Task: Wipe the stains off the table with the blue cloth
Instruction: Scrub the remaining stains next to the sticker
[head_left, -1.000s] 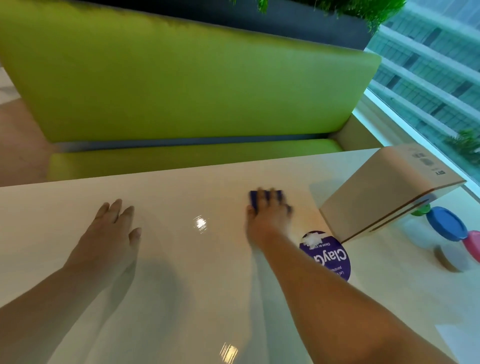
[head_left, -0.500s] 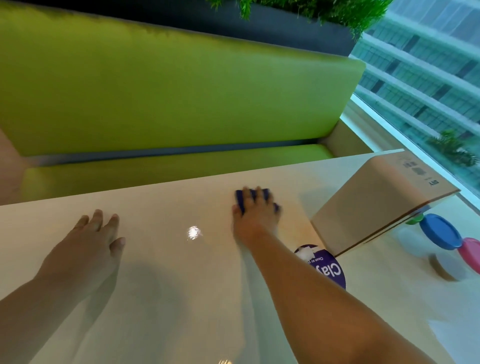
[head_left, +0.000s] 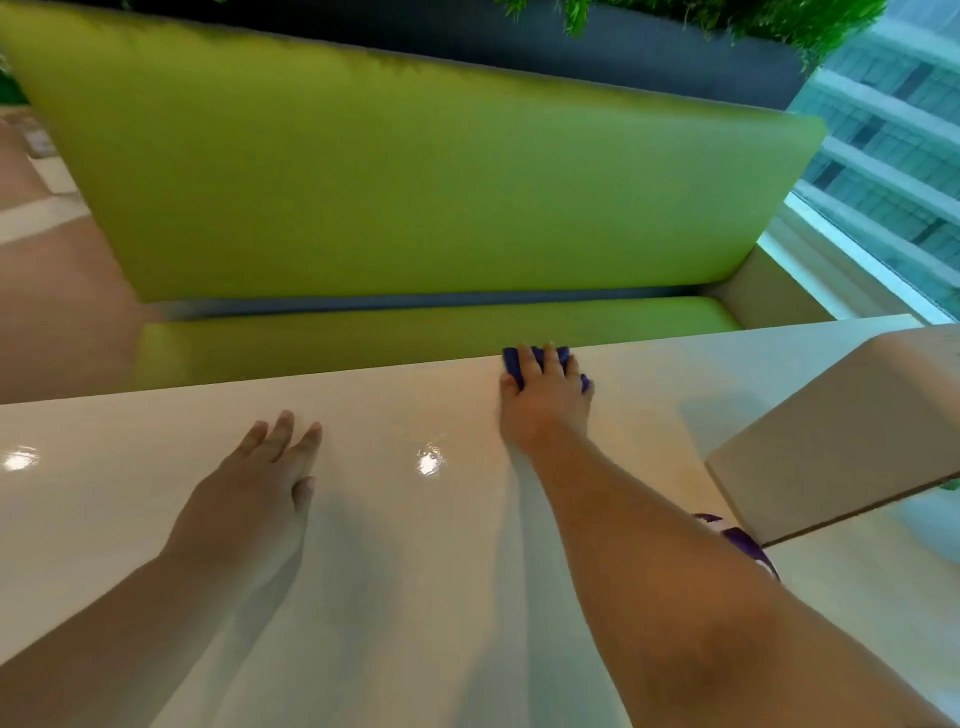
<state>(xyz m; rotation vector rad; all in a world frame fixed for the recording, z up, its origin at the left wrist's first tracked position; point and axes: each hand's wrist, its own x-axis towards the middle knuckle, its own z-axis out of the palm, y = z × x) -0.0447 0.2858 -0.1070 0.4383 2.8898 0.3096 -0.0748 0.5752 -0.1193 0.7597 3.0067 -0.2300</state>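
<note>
Straight ahead, a lime-green upholstered bench (head_left: 415, 182) filled most of the view, its seat cushion running just behind the far edge of the table (head_left: 415, 597). That glossy cream tabletop ran out of view to the left and toward the person. Its far edge cut a slanted line across the view, higher at the right. A window (head_left: 893, 156) onto a building facade closed off the right side, and a dark planter (head_left: 623, 47) of green foliage sat behind the bench back.

A tan cardboard box (head_left: 841, 431) stood on the table's right part, one corner pointing toward the right forearm. A strip of tabletop lay between the box and the right hand (head_left: 545, 400). Any print on the box was too blurred to read.

The left hand (head_left: 254, 493) lay palm down on the table, fingers straight and close together, well apart from the right, with a broad stretch of surface between them. The right hand reached to the very far edge, fingers curled over the bunched blue cloth (head_left: 511, 361) and holding it down on the table. Blue showed between the fingers and beside the little finger.

A purple round sticker (head_left: 743, 540) peeked from behind the right forearm beside the box, its white lettering hidden. A small glare spot (head_left: 429, 460) shone between the hands.
</note>
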